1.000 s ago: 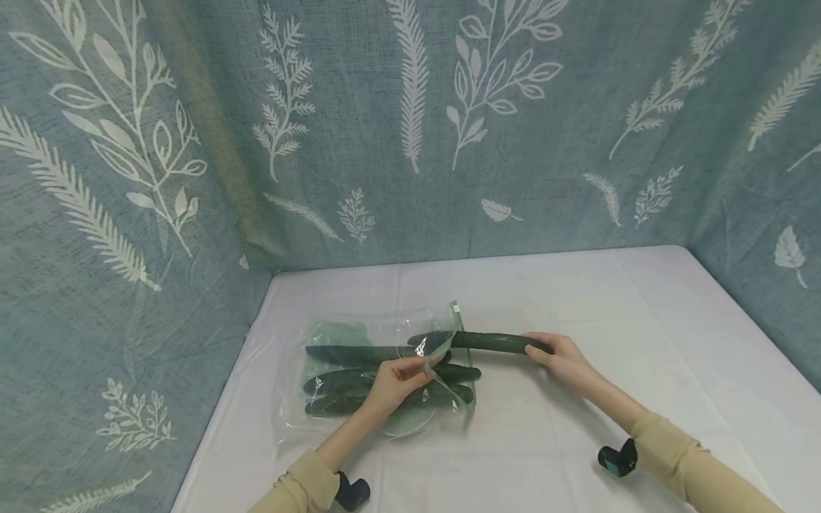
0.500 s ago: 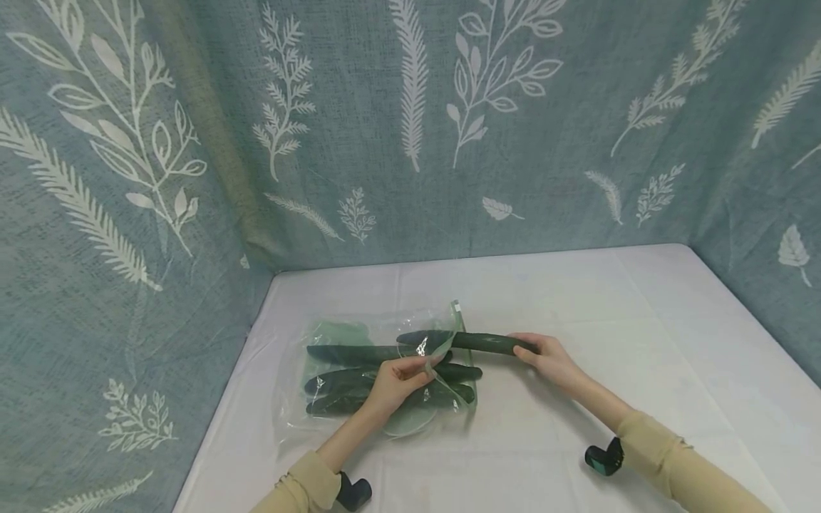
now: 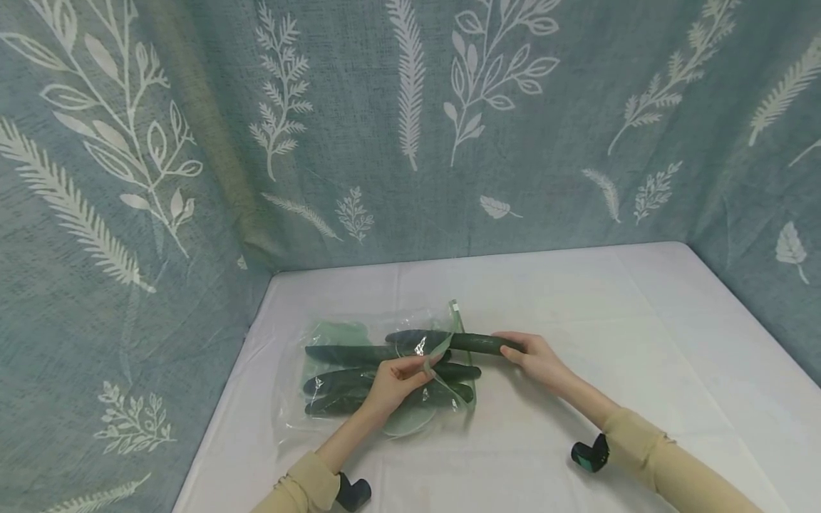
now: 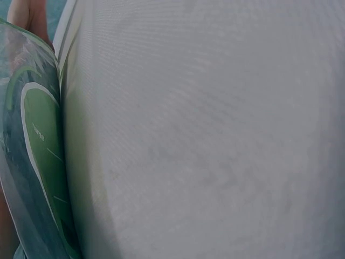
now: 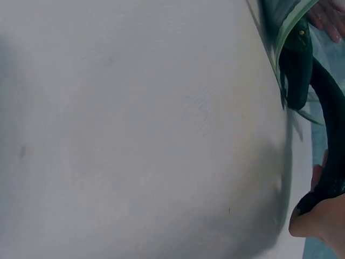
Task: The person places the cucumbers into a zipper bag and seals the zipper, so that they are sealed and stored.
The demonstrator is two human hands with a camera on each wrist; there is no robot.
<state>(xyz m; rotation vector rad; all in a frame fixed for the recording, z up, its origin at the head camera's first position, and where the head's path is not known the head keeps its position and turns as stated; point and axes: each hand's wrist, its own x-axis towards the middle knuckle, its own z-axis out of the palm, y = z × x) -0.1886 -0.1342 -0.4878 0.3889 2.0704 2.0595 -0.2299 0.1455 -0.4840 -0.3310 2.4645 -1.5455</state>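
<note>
A clear zip bag (image 3: pixel 291 406) with green panels lies on the white table, its mouth facing right. My left hand (image 3: pixel 393 385) pinches the upper layer of the bag's mouth and lifts it. Inside lie several dark green cucumbers (image 3: pixel 346 354), side by side, some with ends poking out of the mouth. My right hand (image 3: pixel 527 354) grips the right end of another cucumber (image 3: pixel 477 343), whose left half is within the bag along its far side. In the right wrist view, fingers and thumb wrap the end of this held cucumber (image 5: pixel 330 135).
The table (image 3: pixel 577 299) has a white cloth that stretches right and behind the bag. A blue-green curtain (image 3: pixel 385 214) with white leaf prints hangs at the back and both sides. A dark wrist device (image 3: pixel 590 454) sits below the right sleeve.
My right hand has moved left, sliding the held cucumber further into the bag. My left hand keeps its pinch on the bag's mouth in the same spot.
</note>
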